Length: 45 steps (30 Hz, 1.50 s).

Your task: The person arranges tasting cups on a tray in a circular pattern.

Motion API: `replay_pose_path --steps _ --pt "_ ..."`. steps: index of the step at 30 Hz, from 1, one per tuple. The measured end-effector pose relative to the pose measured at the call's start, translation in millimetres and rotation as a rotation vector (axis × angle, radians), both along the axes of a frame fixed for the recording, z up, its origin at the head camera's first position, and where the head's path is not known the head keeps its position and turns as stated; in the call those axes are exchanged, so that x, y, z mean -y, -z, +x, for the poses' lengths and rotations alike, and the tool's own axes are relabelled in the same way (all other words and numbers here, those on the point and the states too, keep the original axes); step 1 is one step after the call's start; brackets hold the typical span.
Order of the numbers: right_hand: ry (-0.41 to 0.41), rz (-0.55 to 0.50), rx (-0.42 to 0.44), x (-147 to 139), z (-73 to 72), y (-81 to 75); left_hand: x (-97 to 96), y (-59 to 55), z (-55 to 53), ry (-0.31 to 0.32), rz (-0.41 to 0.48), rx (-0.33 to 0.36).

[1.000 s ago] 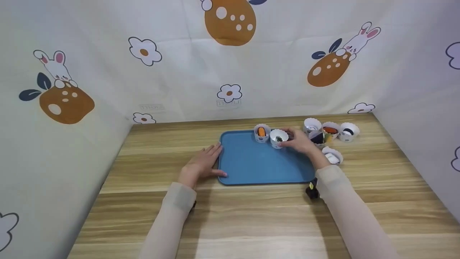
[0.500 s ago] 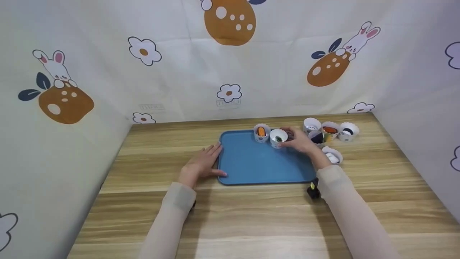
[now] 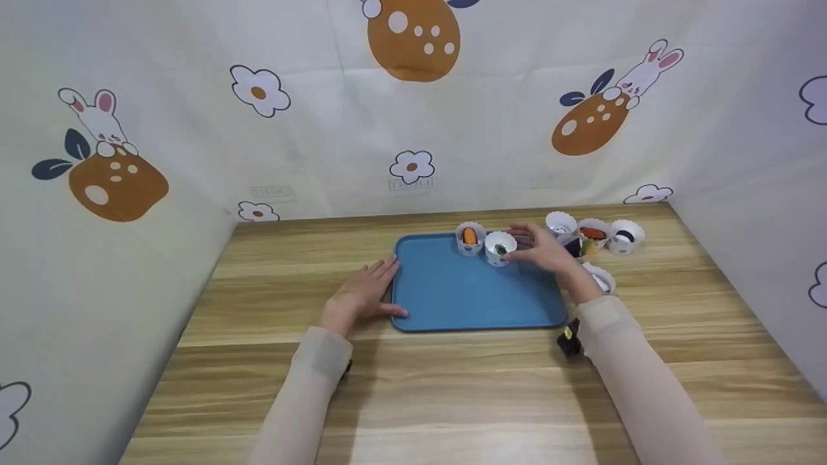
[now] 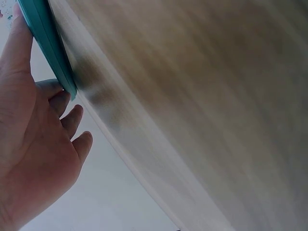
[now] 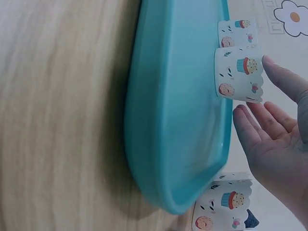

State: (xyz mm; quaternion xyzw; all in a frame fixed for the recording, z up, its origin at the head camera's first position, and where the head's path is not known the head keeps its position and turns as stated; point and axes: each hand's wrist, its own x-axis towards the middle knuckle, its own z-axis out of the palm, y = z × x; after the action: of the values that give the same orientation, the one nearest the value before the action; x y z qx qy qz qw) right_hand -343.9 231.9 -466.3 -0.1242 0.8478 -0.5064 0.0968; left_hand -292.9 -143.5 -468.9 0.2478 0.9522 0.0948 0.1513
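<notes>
A blue tray (image 3: 475, 290) lies flat on the table. My left hand (image 3: 363, 294) rests at its left edge, fingers extended and thumb over the near left corner. On the tray's far side stands a white paper cup (image 3: 501, 252) with something green inside. Right beside it is another paper cup (image 3: 470, 248), holding an orange sushi-like piece. My right hand (image 3: 546, 250) is just right of the first cup. In the right wrist view its fingers (image 5: 250, 126) are spread apart from that cup, with the thumb near the rim; whether the thumb touches it I cannot tell.
Right of the tray stand several more paper cups with small contents, among them a cup with a dark-topped white piece (image 3: 625, 237) and a cup with a red-orange filling (image 3: 593, 232). A cup (image 3: 601, 278) sits partly behind my right wrist. A patterned cloth wall (image 3: 323, 148) borders the table.
My right hand has loosened from the cup with the green content and shifted slightly right, fingers opening. That cup stays on the tray. The left hand has not moved.
</notes>
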Motion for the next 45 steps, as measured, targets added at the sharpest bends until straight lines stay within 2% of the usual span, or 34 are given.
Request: replay_pose_path --steps 10,15,22,28,45 --pt "-0.014 -0.038 -0.025 -9.6 5.2 -8.9 -0.1 1.3 -1.2 -0.013 -0.015 0.007" --pt "0.005 -0.048 -0.015 -14.6 9.5 -13.2 0.1 1.7 -1.3 -0.014 -0.017 0.014" --pt "-0.007 -0.091 -0.057 -21.9 14.9 -18.9 0.2 1.1 -1.8 -0.011 0.011 0.03" --pt "0.007 -0.06 -0.072 -30.5 21.9 -24.2 -0.2 0.1 -1.5 -0.017 -0.015 0.035" --pt "0.046 -0.082 -0.064 -62.5 38.2 -31.9 -0.8 1.6 -1.1 -0.012 -0.029 0.021"
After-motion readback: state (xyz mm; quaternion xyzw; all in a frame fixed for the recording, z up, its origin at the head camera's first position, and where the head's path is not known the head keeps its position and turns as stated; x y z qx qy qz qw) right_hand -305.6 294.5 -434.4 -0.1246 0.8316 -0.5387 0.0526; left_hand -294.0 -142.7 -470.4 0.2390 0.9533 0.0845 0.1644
